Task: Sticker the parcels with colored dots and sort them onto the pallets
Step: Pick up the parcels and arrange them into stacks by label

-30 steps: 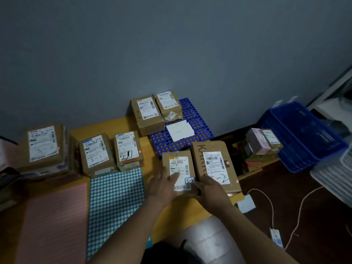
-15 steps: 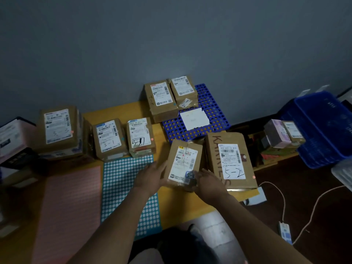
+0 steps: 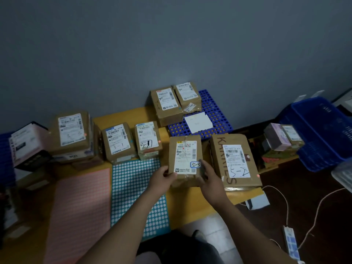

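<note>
Both hands gripped the parcel marked 5-3 point(image 3: 185, 159) at its near end: the left hand point(image 3: 163, 177) with fingers curled on the left edge, the right hand point(image 3: 210, 178) with fingers wrapped on the right edge. The parcel stood at the front of the yellow counter point(image 3: 122, 116), just beside the larger parcel marked 5-2 point(image 3: 235, 161); whether it was lifted or still resting there could not be told.

The main risk, as I judged it, was sorting by mistake: no colored dot could be made out on the 5-3 parcel, so it might go to a pallet unstickered. The handwritten codes are similar (5-1, 5-2, 5-3), and the dim light made them easy to misread. The right fingers also lay close to the 5-3 tag and could smear or hide it. Swinging the box toward the blue pallet point(image 3: 215, 111) could clip the 5-2 parcel, which overhung the counter's edge and might slide off.

Counted: two sticker sheets, one pink point(image 3: 80, 212) and one teal point(image 3: 133, 187). On the blue pallet, two parcels point(image 3: 169, 105) and one white card point(image 3: 198, 121). Along the counter's left, three more parcels, with 3-1 point(image 3: 117, 141) and 5-1 point(image 3: 147, 139) legible. At the right, one blue basket point(image 3: 327, 130).
</note>
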